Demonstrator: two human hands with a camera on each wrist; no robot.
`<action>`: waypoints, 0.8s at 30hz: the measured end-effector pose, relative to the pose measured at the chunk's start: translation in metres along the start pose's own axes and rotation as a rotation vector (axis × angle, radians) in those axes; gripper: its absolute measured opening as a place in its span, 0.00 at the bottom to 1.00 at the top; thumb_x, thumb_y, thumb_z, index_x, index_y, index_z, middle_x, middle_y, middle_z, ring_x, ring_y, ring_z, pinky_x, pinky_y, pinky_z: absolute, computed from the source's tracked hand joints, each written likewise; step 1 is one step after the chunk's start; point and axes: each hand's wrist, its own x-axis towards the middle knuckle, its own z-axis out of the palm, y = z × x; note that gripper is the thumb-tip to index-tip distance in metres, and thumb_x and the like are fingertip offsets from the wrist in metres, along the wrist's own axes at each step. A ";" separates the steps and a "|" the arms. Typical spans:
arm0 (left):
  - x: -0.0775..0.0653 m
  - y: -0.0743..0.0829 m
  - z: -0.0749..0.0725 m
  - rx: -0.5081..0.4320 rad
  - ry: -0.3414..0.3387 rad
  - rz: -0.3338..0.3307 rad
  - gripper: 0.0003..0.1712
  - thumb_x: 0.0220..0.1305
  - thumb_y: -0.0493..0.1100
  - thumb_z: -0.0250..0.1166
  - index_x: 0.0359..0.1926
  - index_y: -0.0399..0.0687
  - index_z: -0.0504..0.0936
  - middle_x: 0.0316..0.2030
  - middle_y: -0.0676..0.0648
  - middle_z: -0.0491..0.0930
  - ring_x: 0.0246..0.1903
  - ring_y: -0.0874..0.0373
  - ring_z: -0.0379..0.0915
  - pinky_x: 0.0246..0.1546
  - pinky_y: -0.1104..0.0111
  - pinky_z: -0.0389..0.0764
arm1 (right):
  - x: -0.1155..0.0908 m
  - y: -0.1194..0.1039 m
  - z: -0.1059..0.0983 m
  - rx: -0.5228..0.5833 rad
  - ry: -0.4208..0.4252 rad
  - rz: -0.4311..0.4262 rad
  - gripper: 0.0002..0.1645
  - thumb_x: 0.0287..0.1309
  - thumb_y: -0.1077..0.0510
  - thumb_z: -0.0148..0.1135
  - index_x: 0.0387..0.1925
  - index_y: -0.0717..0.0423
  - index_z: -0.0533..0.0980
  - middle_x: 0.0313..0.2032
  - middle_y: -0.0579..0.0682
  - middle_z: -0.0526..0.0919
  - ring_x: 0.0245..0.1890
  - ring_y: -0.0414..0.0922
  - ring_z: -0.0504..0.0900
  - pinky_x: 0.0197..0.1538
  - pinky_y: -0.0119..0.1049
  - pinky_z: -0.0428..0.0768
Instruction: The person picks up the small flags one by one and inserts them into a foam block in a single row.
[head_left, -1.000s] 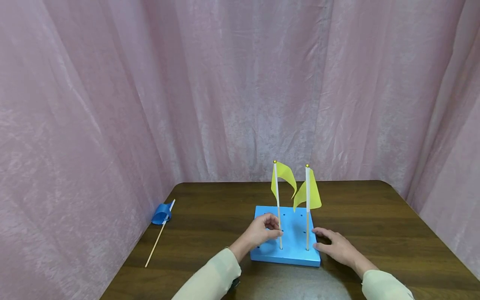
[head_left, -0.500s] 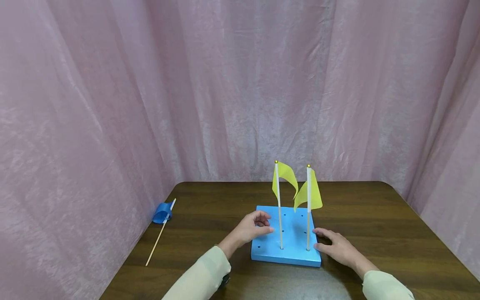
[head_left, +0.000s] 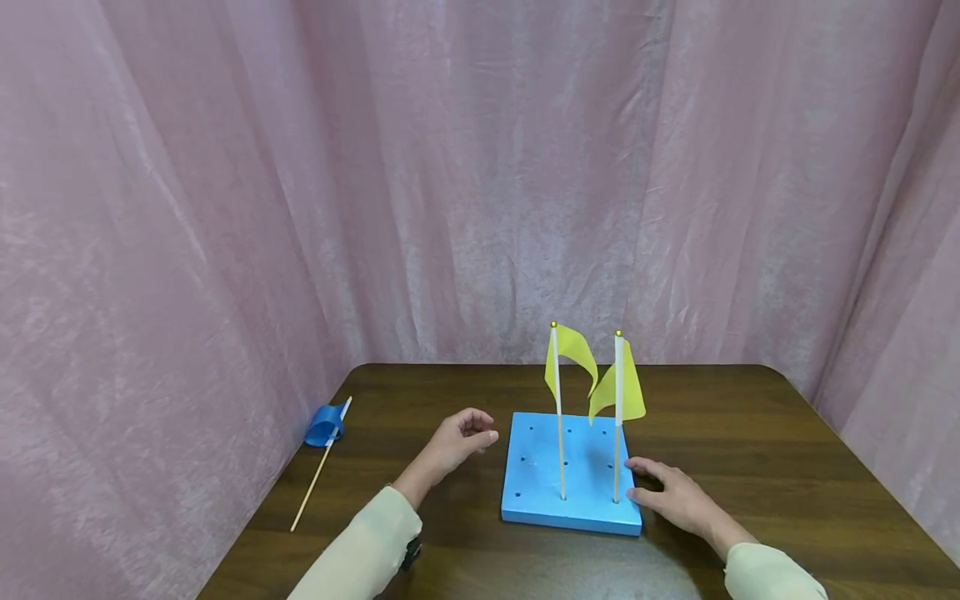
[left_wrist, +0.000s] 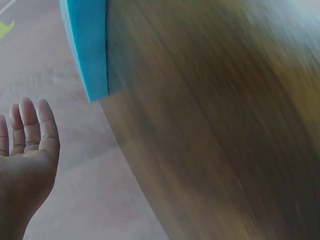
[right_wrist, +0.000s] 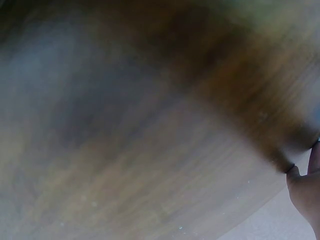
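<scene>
Yel flags (head_left: 632, 392) x2 in blu brd (head_left: 540, 477)

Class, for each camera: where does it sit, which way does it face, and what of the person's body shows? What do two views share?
Head: on the head, facing forward and down at the square blue board; left hand, right hand and pale green sleeves show.
Left wrist: on that wrist, facing the brown wooden tabletop and part of the board; left hand shows.
Right wrist: on that wrist, facing the blurred tabletop; part of right hand shows.
Head and left wrist share the board.
</scene>
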 end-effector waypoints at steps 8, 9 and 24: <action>-0.007 -0.015 -0.042 0.027 0.101 -0.004 0.18 0.67 0.43 0.67 0.54 0.39 0.77 0.45 0.45 0.79 0.42 0.55 0.78 0.49 0.49 0.79 | 0.002 0.000 0.000 -0.009 -0.004 0.011 0.35 0.61 0.42 0.65 0.65 0.53 0.72 0.65 0.62 0.71 0.65 0.67 0.63 0.58 0.73 0.62; -0.008 -0.016 -0.047 0.027 0.117 -0.006 0.18 0.67 0.43 0.67 0.54 0.39 0.77 0.45 0.45 0.79 0.42 0.54 0.78 0.49 0.49 0.79 | 0.001 0.000 0.000 -0.006 -0.004 0.009 0.35 0.61 0.42 0.65 0.65 0.53 0.72 0.65 0.62 0.71 0.65 0.67 0.64 0.59 0.72 0.62; -0.036 -0.039 -0.118 0.057 0.329 -0.111 0.23 0.67 0.45 0.67 0.55 0.34 0.76 0.44 0.42 0.79 0.48 0.42 0.77 0.47 0.57 0.81 | 0.000 0.001 0.000 -0.003 0.006 0.004 0.34 0.61 0.42 0.65 0.65 0.52 0.72 0.65 0.62 0.71 0.66 0.67 0.63 0.60 0.71 0.61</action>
